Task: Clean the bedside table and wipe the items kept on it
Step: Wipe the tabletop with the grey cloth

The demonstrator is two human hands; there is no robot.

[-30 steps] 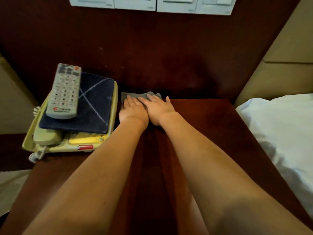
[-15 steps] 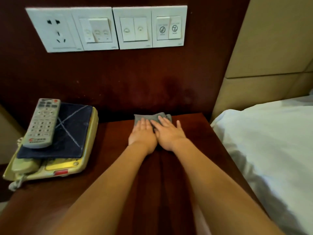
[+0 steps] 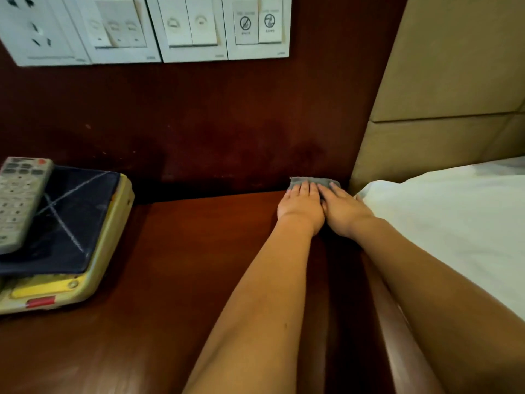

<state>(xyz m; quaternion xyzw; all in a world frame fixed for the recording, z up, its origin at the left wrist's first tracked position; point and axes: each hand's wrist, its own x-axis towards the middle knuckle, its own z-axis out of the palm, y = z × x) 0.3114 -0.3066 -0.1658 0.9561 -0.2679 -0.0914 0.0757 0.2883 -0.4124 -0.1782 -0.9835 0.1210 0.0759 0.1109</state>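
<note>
Flat-fingered, my left hand (image 3: 300, 208) and right hand (image 3: 346, 212) slid the grey cloth (image 3: 322, 182) beside the white bed (image 3: 443, 220); the dark wooden desk (image 3: 193, 265) seems wiped along its rear.

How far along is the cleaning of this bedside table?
Done: nothing shows for certain. In hand: the left hand and right hand press a grey cloth flat at the table's back right corner, wiping its top. To do: the remote, dark pad and yellowish phone, stacked at the left, with no hand on them.
</note>
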